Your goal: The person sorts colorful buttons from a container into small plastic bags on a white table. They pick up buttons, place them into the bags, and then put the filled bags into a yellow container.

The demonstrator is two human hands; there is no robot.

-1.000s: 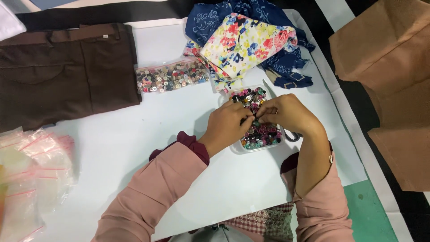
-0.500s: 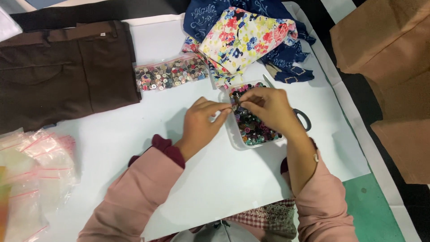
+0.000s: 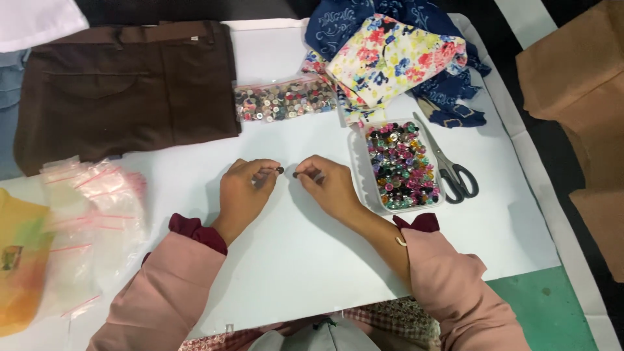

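Left hand (image 3: 242,190) and right hand (image 3: 328,185) each pinch a small dark button (image 3: 279,170) at fingertips, apparently for comparison; button tray (image 3: 359,170) at 3 o'clock.

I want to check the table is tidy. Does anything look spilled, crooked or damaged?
Nothing stands out. The buttons stay inside their tray and bag, the scissors lie flat beside the tray, and each hand, left and right, pinches one small dark button.

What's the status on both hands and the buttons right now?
Left hand pinches a small dark button; right hand pinches another. Both over the white table, tips apart. Tray of coloured buttons beside right hand, scissors beyond.
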